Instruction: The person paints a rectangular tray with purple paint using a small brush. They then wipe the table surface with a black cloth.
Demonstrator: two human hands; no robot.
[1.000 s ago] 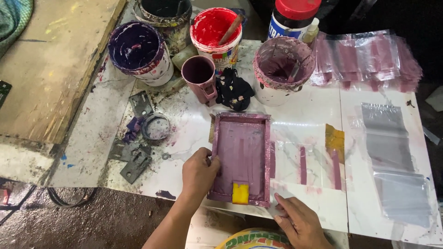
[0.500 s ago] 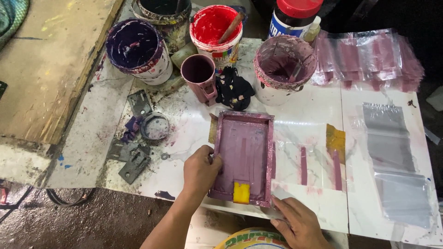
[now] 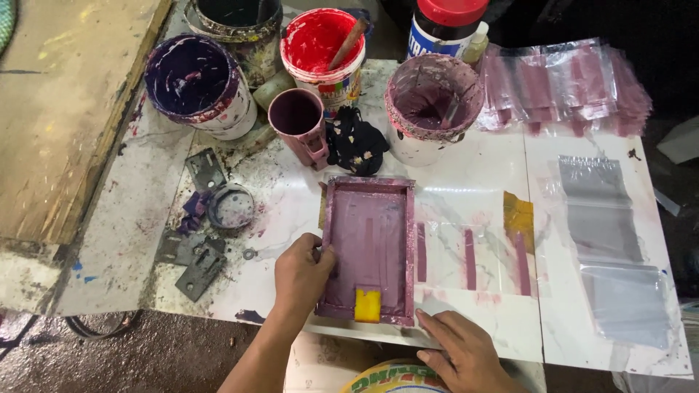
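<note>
1. A small rectangular printing screen frame (image 3: 368, 247), stained purple-pink, lies flat on the white surface (image 3: 291, 196) just left of the frame's centre, with a yellow patch (image 3: 367, 306) at its lower edge.
2. The left hand (image 3: 302, 273) rests on the frame's left rail in the lower middle of the picture, fingers curled loosely over the edge and the thumb on the rail, pressing down rather than gripping around it.
3. The right hand (image 3: 462, 349) lies at the lower centre-right, fingers stretched out nearly flat, fingertips touching the surface just beside the frame's lower right corner; it holds nothing that can be seen.
4. Right of the frame, a clear plastic sheet (image 3: 473, 255) shows purple printed stripes, with a strip of yellow tape (image 3: 518, 212) at its upper right.
5. Along the top of the picture stand a dark purple paint tub (image 3: 193, 76), a red paint tub (image 3: 320, 44) with a stick in it, a purple-stained cup (image 3: 298, 116) and a mauve paint tub (image 3: 433, 98).
6. A black stained rag (image 3: 355, 142) lies just above the frame.
7. A pile of printed plastic bags (image 3: 568, 80) sits at upper right; blank clear bags (image 3: 608, 247) lie at the right edge.
8. Metal hinge clamps (image 3: 200, 255) lie left of the frame.
</note>
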